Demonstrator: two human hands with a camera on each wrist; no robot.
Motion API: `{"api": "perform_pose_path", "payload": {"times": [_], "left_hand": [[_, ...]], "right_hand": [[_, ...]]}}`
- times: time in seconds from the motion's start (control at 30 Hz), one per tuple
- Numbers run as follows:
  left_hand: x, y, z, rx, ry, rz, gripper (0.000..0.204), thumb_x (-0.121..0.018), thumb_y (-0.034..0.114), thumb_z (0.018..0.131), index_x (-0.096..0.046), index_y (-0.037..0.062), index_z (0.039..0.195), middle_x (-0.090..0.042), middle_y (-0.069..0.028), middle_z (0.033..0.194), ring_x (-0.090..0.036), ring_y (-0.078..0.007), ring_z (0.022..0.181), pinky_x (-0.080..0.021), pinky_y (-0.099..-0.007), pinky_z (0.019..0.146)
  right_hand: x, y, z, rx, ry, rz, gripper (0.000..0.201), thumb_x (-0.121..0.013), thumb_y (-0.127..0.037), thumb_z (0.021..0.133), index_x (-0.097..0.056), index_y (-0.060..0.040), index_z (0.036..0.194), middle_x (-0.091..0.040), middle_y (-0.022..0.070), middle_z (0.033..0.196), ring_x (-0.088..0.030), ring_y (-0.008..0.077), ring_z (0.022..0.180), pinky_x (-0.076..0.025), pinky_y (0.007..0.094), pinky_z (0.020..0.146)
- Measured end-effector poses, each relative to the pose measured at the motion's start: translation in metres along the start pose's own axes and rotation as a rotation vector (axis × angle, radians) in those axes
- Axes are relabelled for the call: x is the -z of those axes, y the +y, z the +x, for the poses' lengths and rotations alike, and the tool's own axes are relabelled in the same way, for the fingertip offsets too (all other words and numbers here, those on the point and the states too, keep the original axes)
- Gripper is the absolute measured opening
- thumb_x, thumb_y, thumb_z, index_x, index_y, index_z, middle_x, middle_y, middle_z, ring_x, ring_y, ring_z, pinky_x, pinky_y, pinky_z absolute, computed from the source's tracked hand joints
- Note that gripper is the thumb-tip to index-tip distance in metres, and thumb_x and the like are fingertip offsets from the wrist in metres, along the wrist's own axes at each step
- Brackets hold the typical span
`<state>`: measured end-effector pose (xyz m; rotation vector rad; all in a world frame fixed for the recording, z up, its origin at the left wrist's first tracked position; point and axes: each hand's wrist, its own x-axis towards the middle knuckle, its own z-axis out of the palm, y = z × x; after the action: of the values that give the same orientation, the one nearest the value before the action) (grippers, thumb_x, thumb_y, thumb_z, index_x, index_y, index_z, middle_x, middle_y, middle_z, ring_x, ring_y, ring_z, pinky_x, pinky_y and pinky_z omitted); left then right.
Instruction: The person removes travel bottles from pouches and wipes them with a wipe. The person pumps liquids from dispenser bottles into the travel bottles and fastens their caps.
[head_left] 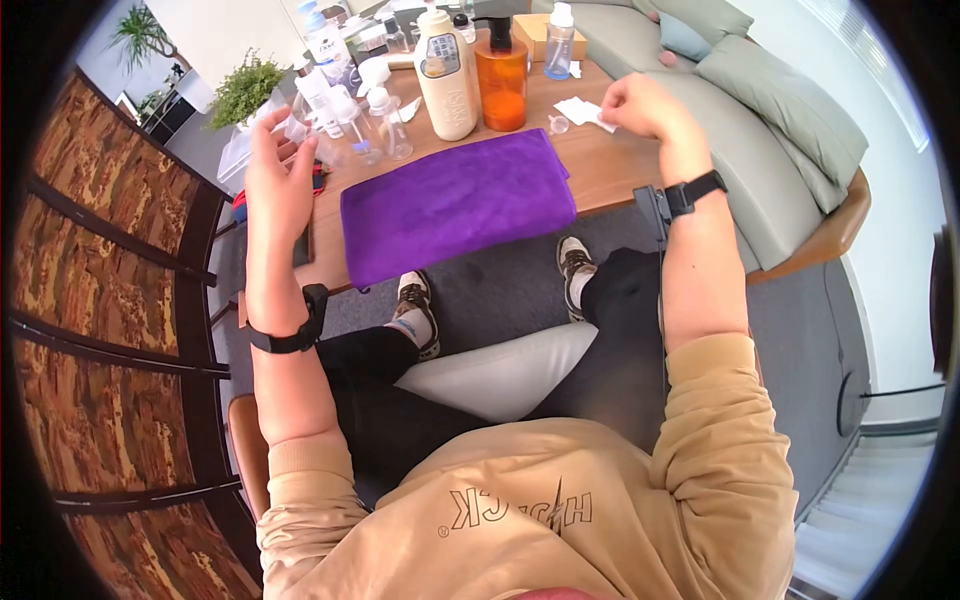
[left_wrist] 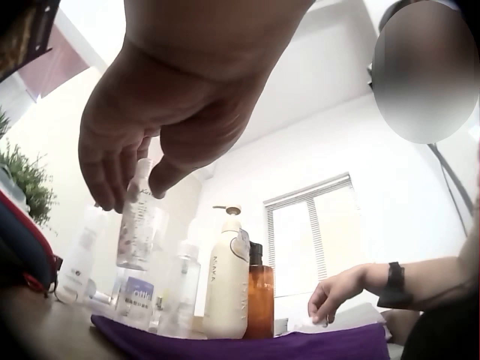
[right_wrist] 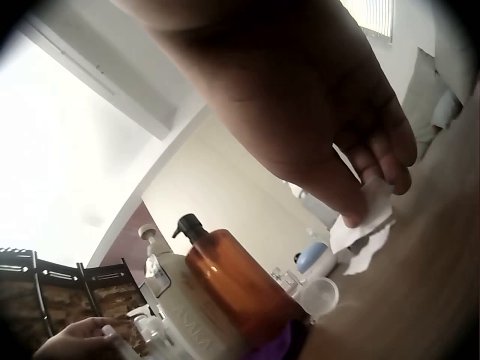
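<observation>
My left hand point(head_left: 280, 185) is raised over the table's left side, among clear bottles. In the left wrist view its thumb and fingers grip a small clear bottle point(left_wrist: 136, 225) by the top; the bottle hangs nearly upright. Over at the right, my right hand point(head_left: 650, 105) pinches a crumpled white tissue point(head_left: 580, 112) by its edge. The right wrist view shows the tissue point(right_wrist: 366, 236) hanging below the thumb and fingertips. A small clear round cup point(head_left: 558, 124) lies beside the tissue. Between the hands a folded purple towel point(head_left: 455, 205) covers the table's front edge.
Behind the towel stand a cream pump bottle point(head_left: 447, 85) and an amber pump bottle point(head_left: 502, 85). Several clear bottles point(head_left: 385, 125) cluster at left, near a plant point(head_left: 250, 88). A blue-tinted bottle point(head_left: 560, 45) and a cardboard box point(head_left: 535, 35) are at the back; a sofa point(head_left: 740, 150) is at right.
</observation>
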<state>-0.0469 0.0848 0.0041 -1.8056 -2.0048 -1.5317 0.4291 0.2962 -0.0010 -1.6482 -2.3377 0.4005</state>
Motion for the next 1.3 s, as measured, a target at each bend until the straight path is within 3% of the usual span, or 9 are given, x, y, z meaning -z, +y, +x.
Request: {"api": "perform_pose_path", "payload": {"times": [0.13, 0.2, 0.37, 0.5, 0.73, 0.8, 0.97, 1.07, 1.3], "left_hand": [[-0.003, 0.026, -0.032, 0.016, -0.140, -0.379, 0.047, -0.075, 0.004, 0.112, -0.057, -0.0044, 0.155, -0.077, -0.0084, 0.131, -0.071, -0.0125, 0.109, -0.059, -0.0290, 0.098], [-0.004, 0.044, -0.051, 0.029, -0.266, -0.374, 0.037, -0.076, 0.003, 0.111, -0.067, -0.0019, 0.146, -0.078, -0.0045, 0.127, -0.071, -0.0102, 0.107, -0.058, -0.0281, 0.097], [-0.022, 0.045, -0.073, 0.019, -0.420, -0.317, 0.030, -0.077, 0.003, 0.109, -0.074, 0.0001, 0.139, -0.080, -0.0045, 0.123, -0.075, -0.0124, 0.110, -0.060, -0.0321, 0.102], [-0.037, 0.048, -0.084, 0.016, -0.432, -0.406, 0.034, -0.075, 0.003, 0.111, -0.070, -0.0008, 0.144, -0.081, -0.0071, 0.124, -0.076, -0.0148, 0.116, -0.060, -0.0340, 0.103], [-0.050, 0.044, -0.093, -0.030, -0.408, -0.422, 0.033, -0.070, 0.002, 0.113, -0.064, -0.0030, 0.145, -0.075, -0.0151, 0.121, -0.078, -0.0217, 0.110, -0.063, -0.0385, 0.098], [-0.050, 0.044, -0.094, -0.017, -0.416, -0.413, 0.033, -0.069, 0.002, 0.114, -0.064, -0.0028, 0.146, -0.075, -0.0157, 0.123, -0.077, -0.0222, 0.111, -0.062, -0.0387, 0.099], [-0.056, 0.039, -0.097, -0.068, -0.391, -0.463, 0.037, -0.067, 0.002, 0.115, -0.062, -0.0018, 0.151, -0.073, -0.0190, 0.129, -0.075, -0.0253, 0.116, -0.061, -0.0398, 0.102], [-0.057, 0.037, -0.097, -0.082, -0.401, -0.450, 0.042, -0.066, 0.002, 0.115, -0.059, -0.0010, 0.156, -0.072, -0.0231, 0.129, -0.075, -0.0332, 0.116, -0.059, -0.0415, 0.103], [-0.055, 0.031, -0.099, -0.072, -0.412, -0.403, 0.035, -0.066, 0.003, 0.114, -0.062, -0.0017, 0.148, -0.073, -0.0212, 0.122, -0.074, -0.0331, 0.110, -0.059, -0.0421, 0.097]], "right_hand": [[0.037, -0.047, -0.036, 0.144, 0.280, 0.044, 0.025, -0.084, -0.027, 0.101, -0.086, -0.0052, 0.114, -0.085, 0.0122, 0.095, -0.079, 0.0232, 0.089, -0.061, 0.0406, 0.081], [0.041, -0.096, -0.074, 0.228, 0.640, 0.381, 0.023, -0.078, -0.024, 0.107, -0.084, -0.0032, 0.115, -0.084, 0.0130, 0.098, -0.079, 0.0230, 0.090, -0.061, 0.0385, 0.080], [-0.018, -0.161, -0.107, 0.607, 0.497, 0.561, 0.023, -0.079, -0.022, 0.109, -0.081, -0.0003, 0.116, -0.081, 0.0134, 0.105, -0.079, 0.0237, 0.094, -0.061, 0.0377, 0.082], [-0.063, -0.190, -0.112, 0.798, 0.481, 0.615, 0.011, -0.079, -0.011, 0.107, -0.081, -0.0025, 0.114, -0.080, 0.0142, 0.105, -0.078, 0.0344, 0.095, -0.062, 0.0417, 0.086], [-0.093, -0.203, -0.096, 0.897, 0.469, 0.503, 0.014, -0.080, -0.007, 0.106, -0.082, -0.0011, 0.119, -0.083, 0.0147, 0.108, -0.080, 0.0312, 0.098, -0.063, 0.0387, 0.089], [-0.096, -0.205, -0.092, 0.914, 0.510, 0.536, 0.014, -0.079, -0.011, 0.104, -0.081, -0.0027, 0.115, -0.080, 0.0149, 0.105, -0.078, 0.0371, 0.097, -0.063, 0.0452, 0.086], [-0.092, -0.207, -0.084, 0.865, 0.592, 0.499, 0.016, -0.079, -0.012, 0.105, -0.080, -0.0027, 0.118, -0.081, 0.0149, 0.107, -0.078, 0.0379, 0.099, -0.063, 0.0461, 0.088], [-0.088, -0.206, -0.082, 0.861, 0.531, 0.412, 0.016, -0.078, -0.013, 0.106, -0.080, -0.0027, 0.118, -0.081, 0.0145, 0.108, -0.078, 0.0375, 0.103, -0.063, 0.0467, 0.091], [-0.087, -0.212, -0.089, 0.901, 0.417, 0.391, 0.016, -0.076, -0.012, 0.107, -0.080, -0.0037, 0.121, -0.080, 0.0143, 0.114, -0.075, 0.0368, 0.111, -0.062, 0.0458, 0.096]]}}
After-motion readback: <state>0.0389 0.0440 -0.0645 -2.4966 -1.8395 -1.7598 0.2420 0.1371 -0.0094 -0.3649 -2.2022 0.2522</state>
